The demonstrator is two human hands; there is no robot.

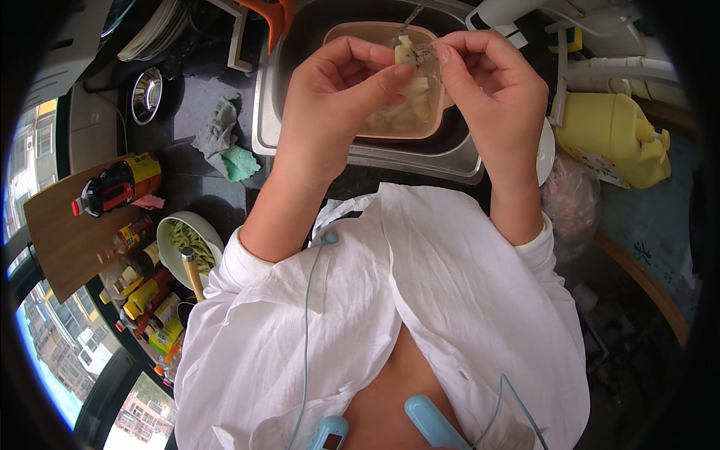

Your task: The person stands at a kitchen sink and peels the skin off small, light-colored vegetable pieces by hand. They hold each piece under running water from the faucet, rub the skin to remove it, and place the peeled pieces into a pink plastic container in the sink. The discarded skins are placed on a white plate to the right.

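My left hand (346, 87) grips a pale, soft piece of food (404, 55) between thumb and fingers. Beside that piece, thumb and fingertips of my right hand (492, 79) pinch a thin translucent film (425, 54); the film seems to join the piece. A thin stream of water (414, 16) runs down just behind them. Below both hands is a peach-coloured plastic basin (394, 135) holding cloudy water and more pale pieces (419, 100), partly hidden by my left hand. It stands in a stainless steel sink (413, 160).
Left of the sink lie a grey cloth (218, 126), a green cloth (240, 163) and a steel bowl (147, 95). A bowl of green vegetable strips (163, 247) stands near several sauce bottles (140, 298). At the right are a yellow pump bottle (602, 132) and a plastic bag (571, 202).
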